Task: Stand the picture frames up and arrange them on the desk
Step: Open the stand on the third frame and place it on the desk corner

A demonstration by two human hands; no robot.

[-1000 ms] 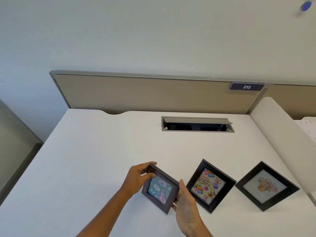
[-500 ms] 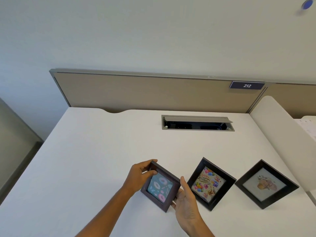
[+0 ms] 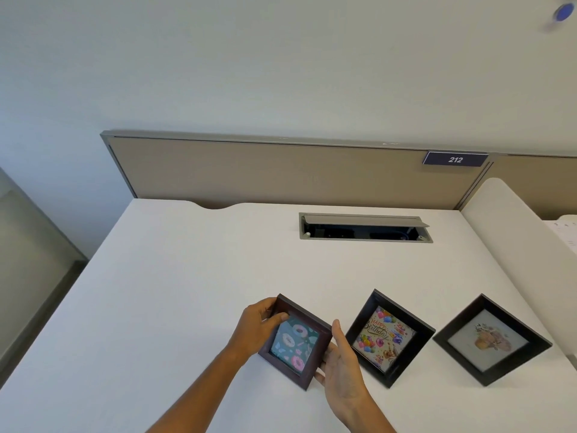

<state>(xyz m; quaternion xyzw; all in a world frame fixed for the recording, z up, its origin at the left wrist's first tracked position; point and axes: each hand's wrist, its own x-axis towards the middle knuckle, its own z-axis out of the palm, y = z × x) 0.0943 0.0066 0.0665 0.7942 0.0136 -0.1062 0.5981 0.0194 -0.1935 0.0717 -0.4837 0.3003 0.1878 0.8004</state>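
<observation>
In the lower centre of the frame we see the left hand (image 3: 257, 328) curled round the upper-left corner of the doughnut frame (image 3: 295, 341), thumb laid on its front border and fingers behind the edge. The right hand (image 3: 342, 362) meets the frame's right edge with fingers nearly straight and close together, thumb raised beside the corner; whether the fingertips curl behind it we cannot tell. The frame stands tilted on the white desk (image 3: 175, 276), just left of the birthday frame (image 3: 387, 337), with the flower frame (image 3: 491, 339) at lower right, both upright and apart. Compared with half a second ago, the doughnut frame's position and both grips are nearly unchanged.
</observation>
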